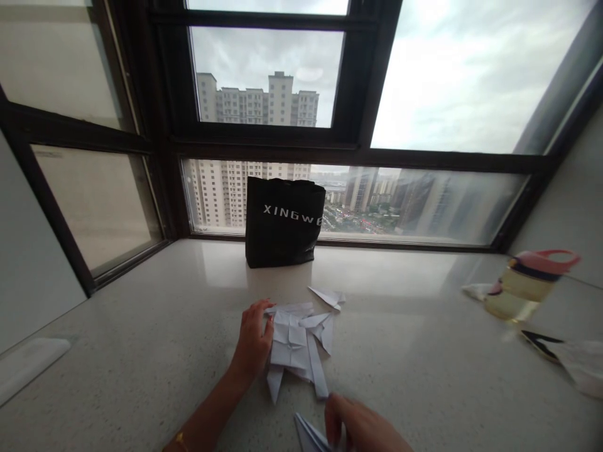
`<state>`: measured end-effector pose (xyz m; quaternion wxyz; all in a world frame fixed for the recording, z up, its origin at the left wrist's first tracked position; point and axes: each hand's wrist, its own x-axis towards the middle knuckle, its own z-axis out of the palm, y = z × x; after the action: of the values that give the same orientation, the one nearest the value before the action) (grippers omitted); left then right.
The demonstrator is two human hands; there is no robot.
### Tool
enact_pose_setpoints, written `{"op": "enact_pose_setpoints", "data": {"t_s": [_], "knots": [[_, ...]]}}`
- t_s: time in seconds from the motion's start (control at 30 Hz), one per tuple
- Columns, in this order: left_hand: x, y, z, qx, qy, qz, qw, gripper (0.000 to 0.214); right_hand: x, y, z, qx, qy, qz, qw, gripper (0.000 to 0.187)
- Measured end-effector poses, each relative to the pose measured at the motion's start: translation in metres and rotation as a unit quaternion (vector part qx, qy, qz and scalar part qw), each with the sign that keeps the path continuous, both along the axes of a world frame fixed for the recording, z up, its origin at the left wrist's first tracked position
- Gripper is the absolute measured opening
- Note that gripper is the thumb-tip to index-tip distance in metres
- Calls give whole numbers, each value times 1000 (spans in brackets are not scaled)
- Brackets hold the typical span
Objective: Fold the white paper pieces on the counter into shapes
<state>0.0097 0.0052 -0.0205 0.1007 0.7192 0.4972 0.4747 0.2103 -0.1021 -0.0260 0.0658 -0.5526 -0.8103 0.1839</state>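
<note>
A heap of folded white paper pieces lies on the pale stone counter. My left hand rests on the heap's left edge, its fingers curled around a folded piece there. At the bottom edge of the view, my right hand is closed on another folded white paper piece, whose point sticks out to the left. One more folded paper lies apart, just behind the heap.
A black bag with white lettering stands at the back against the window. At the right sit a yellowish bottle with a pink lid, crumpled white paper and a dark flat object. A white flat object lies far left.
</note>
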Motion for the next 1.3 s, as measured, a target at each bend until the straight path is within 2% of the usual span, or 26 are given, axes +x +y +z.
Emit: {"op": "enact_pose_setpoints", "data": {"t_s": [0.07, 0.13, 0.23, 0.33, 0.43, 0.6, 0.7, 0.83, 1.1, 1.3], "knots": [[0, 0, -1, -9, 11, 2, 1000, 26, -1, 7, 17, -31, -18, -33, 999, 42], [2, -1, -1, -19, 21, 0, 1000, 26, -4, 12, 29, -46, -44, -58, 996, 52], [4, -3, -2, -26, 35, -9, 999, 26, -9, 15, 41, -94, -61, -42, 993, 53], [5, -5, -3, -28, 43, -15, 999, 26, -12, 21, 48, -106, -68, 25, 992, 40], [4, -4, -2, -26, 34, -7, 999, 25, -13, 28, 50, -99, -64, 98, 988, 30], [3, -2, -2, -10, 13, -8, 1000, 22, -15, 34, 53, -98, -28, 157, 982, 24], [4, -1, -2, -8, 9, -21, 1000, 22, -16, 33, 51, -109, -8, 146, 983, 17], [4, -1, -3, -23, 25, -31, 999, 23, -18, 32, 43, -145, 0, 112, 983, 24], [6, -6, 3, -29, 72, -44, 996, 26, -18, 24, 53, -124, 13, 171, 977, 47], [3, -2, 2, -35, 80, -31, 996, 27, -22, 23, 54, -97, -7, 188, 977, 35]]}}
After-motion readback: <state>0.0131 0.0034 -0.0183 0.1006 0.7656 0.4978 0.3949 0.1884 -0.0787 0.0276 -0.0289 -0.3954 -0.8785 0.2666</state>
